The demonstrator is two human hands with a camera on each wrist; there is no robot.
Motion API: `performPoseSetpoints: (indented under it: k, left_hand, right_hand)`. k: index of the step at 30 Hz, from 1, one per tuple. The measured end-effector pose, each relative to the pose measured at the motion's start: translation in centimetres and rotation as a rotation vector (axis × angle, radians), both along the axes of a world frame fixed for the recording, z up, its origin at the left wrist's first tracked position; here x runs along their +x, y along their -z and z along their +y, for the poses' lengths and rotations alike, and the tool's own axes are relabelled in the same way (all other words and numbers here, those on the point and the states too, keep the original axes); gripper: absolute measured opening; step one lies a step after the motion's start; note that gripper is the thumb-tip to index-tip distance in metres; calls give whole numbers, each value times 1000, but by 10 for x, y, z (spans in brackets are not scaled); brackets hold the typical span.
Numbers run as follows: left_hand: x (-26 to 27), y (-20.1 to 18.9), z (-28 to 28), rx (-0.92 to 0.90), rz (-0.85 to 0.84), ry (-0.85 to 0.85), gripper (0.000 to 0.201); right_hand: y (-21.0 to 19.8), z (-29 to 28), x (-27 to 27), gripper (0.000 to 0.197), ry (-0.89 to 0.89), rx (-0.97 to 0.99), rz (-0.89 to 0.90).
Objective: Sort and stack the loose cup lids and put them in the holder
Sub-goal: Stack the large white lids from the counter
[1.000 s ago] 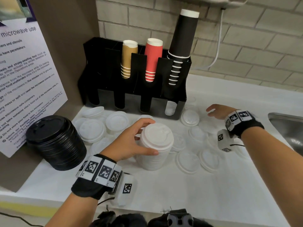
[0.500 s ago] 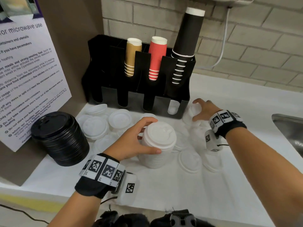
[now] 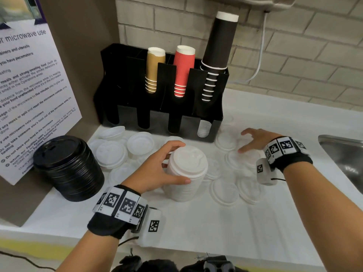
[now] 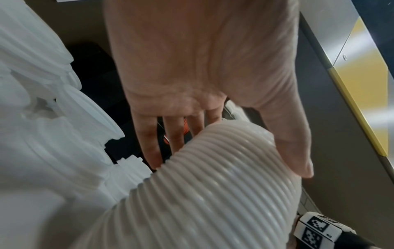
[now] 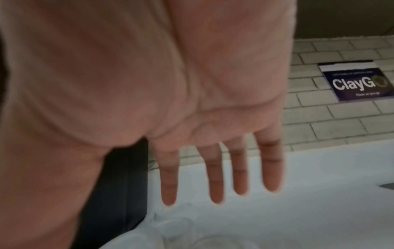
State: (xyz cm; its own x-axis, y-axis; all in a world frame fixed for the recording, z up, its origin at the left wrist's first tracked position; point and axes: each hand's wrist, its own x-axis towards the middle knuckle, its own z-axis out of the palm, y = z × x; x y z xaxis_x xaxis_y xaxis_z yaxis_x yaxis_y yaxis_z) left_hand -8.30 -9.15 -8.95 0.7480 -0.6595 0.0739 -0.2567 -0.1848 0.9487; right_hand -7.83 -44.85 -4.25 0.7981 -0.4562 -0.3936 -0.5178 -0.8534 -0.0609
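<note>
A tall stack of white lids (image 3: 186, 173) stands mid-counter, and my left hand (image 3: 169, 163) grips its top from the left, thumb in front and fingers behind. The left wrist view shows the ribbed stack (image 4: 213, 193) against that hand (image 4: 234, 151). My right hand (image 3: 249, 142) hovers empty with fingers spread over loose white lids (image 3: 225, 143) beside the holder's right corner; the right wrist view shows the same hand (image 5: 192, 185) with its fingers straight. The black holder (image 3: 157, 118) stands at the back. Its front right slot holds a few white lids (image 3: 204, 129).
More loose white lids (image 3: 112, 154) lie left and right of the stack. A stack of black lids (image 3: 66, 167) sits at the left by a wall notice. Tan, red and black cups (image 3: 216, 55) fill the holder's rear slots. A steel sink (image 3: 345, 160) is at the right.
My right hand moved left to the lids by the holder's corner, curled onto one, and now has its fingers spread. The left hand kept its grip on the white stack.
</note>
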Motion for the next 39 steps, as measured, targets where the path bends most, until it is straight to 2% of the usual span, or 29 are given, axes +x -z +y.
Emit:
performPoseSetpoints:
  k: [3, 7, 14, 18, 21, 23, 25, 27, 31, 33, 37, 39]
  left_hand:
    - [2, -2, 0, 7, 2, -2, 76]
    - [2, -5, -1, 16, 0, 4, 77]
    - [3, -7, -1, 22, -7, 12, 75]
    - [3, -8, -2, 27, -9, 14, 75]
    - [3, -8, -1, 36, -15, 10, 76]
    - [3, -9, -1, 44, -18, 9, 76]
    - [2, -8, -1, 48, -18, 8, 76]
    - [3, -8, -1, 48, -15, 6, 76]
    - [3, -9, -1, 44, -15, 9, 76]
    - [3, -8, -1, 41, -12, 11, 76]
    - [3, -8, -1, 37, -11, 16, 76]
    - [3, -8, -1, 33, -18, 16, 75]
  right_hand:
    - [8, 12, 18, 68, -35, 26, -94]
    - [20, 26, 38, 57, -16, 75, -80]
    - [24, 16, 57, 41, 22, -93, -170]
    - [25, 12, 69, 57, -76, -9, -120]
    - [28, 11, 81, 58, -203, -19, -32]
    - [32, 10, 87, 62, -280, -101, 37]
    - [33, 13, 89, 69, -371, -277, 104]
    - [33, 19, 90, 74, -468, -384, 114]
    - [35, 20, 91, 82, -468, -460, 82]
    - [36, 16, 93, 80, -426, -436, 30]
    - [32, 6, 99, 42, -170, -107, -128]
    - [32, 4, 98, 37, -130, -31, -159]
